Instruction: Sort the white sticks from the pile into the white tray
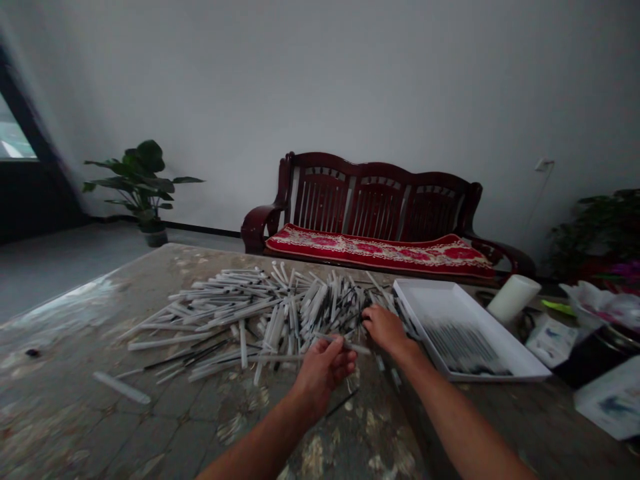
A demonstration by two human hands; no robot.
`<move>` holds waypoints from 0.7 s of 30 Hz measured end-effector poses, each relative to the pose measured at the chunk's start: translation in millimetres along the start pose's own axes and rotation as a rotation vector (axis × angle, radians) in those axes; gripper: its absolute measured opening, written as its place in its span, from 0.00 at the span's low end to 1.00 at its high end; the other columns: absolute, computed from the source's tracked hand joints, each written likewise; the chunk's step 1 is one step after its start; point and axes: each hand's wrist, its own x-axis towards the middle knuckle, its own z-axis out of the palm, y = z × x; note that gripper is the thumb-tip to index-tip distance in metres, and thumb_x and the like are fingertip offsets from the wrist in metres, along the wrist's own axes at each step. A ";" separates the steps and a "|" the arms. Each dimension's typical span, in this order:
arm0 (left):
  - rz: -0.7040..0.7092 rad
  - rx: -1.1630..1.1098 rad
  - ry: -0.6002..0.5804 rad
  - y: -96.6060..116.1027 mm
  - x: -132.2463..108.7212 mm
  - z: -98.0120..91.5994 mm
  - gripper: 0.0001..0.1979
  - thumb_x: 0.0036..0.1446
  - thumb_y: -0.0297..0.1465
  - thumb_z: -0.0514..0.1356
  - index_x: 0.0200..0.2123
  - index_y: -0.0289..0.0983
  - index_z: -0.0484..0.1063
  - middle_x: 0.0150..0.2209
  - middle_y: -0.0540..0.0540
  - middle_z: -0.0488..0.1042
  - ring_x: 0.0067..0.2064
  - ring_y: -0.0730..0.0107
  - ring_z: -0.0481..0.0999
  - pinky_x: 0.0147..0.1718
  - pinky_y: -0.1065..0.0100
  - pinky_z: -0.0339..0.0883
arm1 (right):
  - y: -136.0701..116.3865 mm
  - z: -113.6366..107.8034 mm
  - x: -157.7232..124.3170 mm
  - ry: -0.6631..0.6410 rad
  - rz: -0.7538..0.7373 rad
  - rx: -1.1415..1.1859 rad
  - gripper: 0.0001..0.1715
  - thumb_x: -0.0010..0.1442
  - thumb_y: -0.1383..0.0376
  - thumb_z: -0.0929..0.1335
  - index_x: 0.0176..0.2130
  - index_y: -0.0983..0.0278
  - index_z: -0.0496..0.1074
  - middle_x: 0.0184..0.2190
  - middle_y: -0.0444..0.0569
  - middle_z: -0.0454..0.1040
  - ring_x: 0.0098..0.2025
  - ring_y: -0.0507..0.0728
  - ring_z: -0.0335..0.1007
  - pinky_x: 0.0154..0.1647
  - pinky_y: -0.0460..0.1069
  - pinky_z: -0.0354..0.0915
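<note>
- Left hand (324, 368) was closed around one white pen barrel (356, 347), held low over the table (100, 427) at the heap's near edge.
- Right hand (384, 328) lay knuckles-up on the heap of pen barrels (260, 310), fingertips buried; could not tell whether it gripped anything.
- Heap sprawled mid-table, just beside a white tray (440, 288) holding dark refills (463, 347).
- Barrels judged light, stiff, smooth plastic, apt to roll; best pinched mid-length between thumb and fingers.

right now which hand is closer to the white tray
Right. The right hand sits in the pile beside the white tray; the left hand is farther left, pinching one stick.
</note>
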 end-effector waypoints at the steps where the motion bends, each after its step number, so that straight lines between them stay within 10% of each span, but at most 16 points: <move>1: -0.047 0.015 -0.055 -1.3 -3.1 0.0 0.06 0.58 0.27 0.63 0.34 0.35 0.67 0.26 0.48 0.76 0.27 0.71 0.79 0.28 0.71 0.75 | -0.8 -0.6 -1.2 0.001 -0.009 -0.007 0.10 0.57 0.68 0.66 0.35 0.60 0.78 0.39 0.49 0.76 0.43 0.57 0.71 0.41 0.48 0.59; 9: -0.235 0.229 -0.481 -10.9 -17.5 -9.4 0.16 0.47 0.36 0.70 0.35 0.34 0.71 0.32 0.43 0.79 0.32 0.64 0.80 0.30 0.62 0.76 | -0.7 -8.8 -18.6 0.110 0.022 0.086 0.06 0.57 0.68 0.66 0.34 0.61 0.74 0.35 0.48 0.77 0.38 0.55 0.73 0.38 0.47 0.61; 16: 0.137 0.126 -0.132 -6.5 2.7 -7.6 0.18 0.41 0.38 0.73 0.30 0.35 0.72 0.28 0.49 0.77 0.31 0.73 0.78 0.35 0.73 0.70 | 3.7 -8.6 -80.1 0.132 0.194 0.804 0.06 0.50 0.61 0.68 0.30 0.61 0.71 0.21 0.42 0.74 0.24 0.56 0.71 0.22 0.47 0.63; 21: 0.157 0.063 0.019 0.0 13.6 -11.4 0.16 0.45 0.36 0.72 0.32 0.36 0.70 0.29 0.47 0.78 0.32 0.69 0.80 0.38 0.68 0.72 | -10.0 8.4 -110.8 0.191 0.297 1.035 0.09 0.49 0.58 0.70 0.30 0.60 0.70 0.23 0.44 0.74 0.25 0.57 0.73 0.21 0.48 0.67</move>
